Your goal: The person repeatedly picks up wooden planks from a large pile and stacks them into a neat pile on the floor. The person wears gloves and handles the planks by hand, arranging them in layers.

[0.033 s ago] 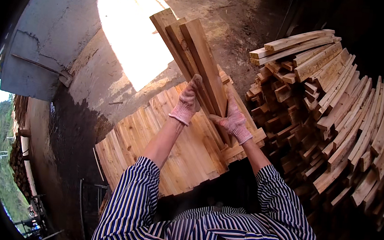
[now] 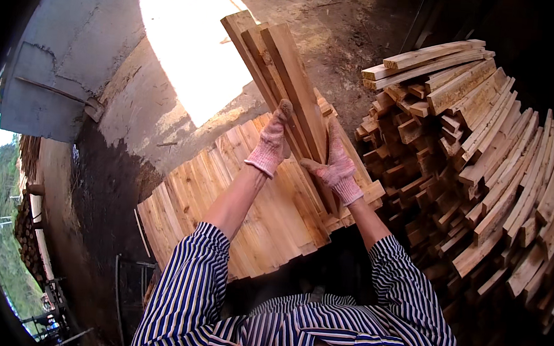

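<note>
Between my two gloved hands stand several wooden boards (image 2: pixel 295 92), held together on edge with their far ends raised and tilted away to the left. My left hand (image 2: pixel 272 141), in a pinkish knit glove, grips the bundle's left side with the thumb on top. On the right side my right hand (image 2: pixel 335 168), gloved the same way, is closed round the boards nearer to me. Underneath lies a layer of boards set side by side (image 2: pixel 222 194), pale and reddish brown, with uneven near ends. The fingers under the bundle are hidden.
A large stack of rough wooden slats (image 2: pixel 484 145) rises to the right, ends jutting toward the work. A concrete wall (image 2: pixel 77 50) stands at the left. Sunlight falls on the floor (image 2: pixel 188 53) beyond the boards. A metal frame (image 2: pixel 128 292) stands at the lower left.
The bundle's near end has shifted slightly toward me and to the right. My left hand has risen a little along the boards; both hands keep their hold.
</note>
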The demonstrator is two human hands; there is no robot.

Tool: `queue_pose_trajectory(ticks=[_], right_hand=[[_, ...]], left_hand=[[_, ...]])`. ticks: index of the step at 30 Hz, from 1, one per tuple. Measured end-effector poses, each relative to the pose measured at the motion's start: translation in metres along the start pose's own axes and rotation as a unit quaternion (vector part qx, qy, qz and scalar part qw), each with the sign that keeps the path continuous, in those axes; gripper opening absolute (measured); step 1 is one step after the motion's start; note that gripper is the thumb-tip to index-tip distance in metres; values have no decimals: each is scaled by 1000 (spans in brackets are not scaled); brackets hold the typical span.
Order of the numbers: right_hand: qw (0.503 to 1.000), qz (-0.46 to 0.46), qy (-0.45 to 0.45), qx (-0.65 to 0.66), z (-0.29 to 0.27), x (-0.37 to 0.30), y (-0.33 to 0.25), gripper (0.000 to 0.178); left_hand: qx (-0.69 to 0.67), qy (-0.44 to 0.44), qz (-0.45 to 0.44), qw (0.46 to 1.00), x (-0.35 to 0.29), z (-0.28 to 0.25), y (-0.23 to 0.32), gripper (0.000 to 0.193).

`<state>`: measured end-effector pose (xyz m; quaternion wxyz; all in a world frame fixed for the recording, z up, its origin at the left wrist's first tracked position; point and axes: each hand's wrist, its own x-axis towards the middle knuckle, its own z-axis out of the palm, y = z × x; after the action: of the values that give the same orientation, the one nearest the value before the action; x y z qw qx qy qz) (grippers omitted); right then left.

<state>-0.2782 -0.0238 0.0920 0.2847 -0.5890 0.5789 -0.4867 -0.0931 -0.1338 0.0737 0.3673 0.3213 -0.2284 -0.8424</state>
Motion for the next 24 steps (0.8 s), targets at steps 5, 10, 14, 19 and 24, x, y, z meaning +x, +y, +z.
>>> queue_pose_trajectory(ticks=[5,10,14,19,24], right_hand=[[974,182,-136,-24,-25,-23,3,89],[903,261,-279,-197,32,-48,2,86],[893,226,-299,-248,88,-70,-8,86],[913,279,-258,-150,70,-72,-38,78],[941,231,-245,0,44,-75,-55,85]], left_hand=[[4,195,-13,981,-47,23,-11,93],[-12,289,-19,957,-137,-73,-57,93],[-16,319,-57,946,-148,-75,-65,99],[-33,267,-94,959,-156,-62,-70,111],[-8,228,-111,967,-126,-24,-86,107]])
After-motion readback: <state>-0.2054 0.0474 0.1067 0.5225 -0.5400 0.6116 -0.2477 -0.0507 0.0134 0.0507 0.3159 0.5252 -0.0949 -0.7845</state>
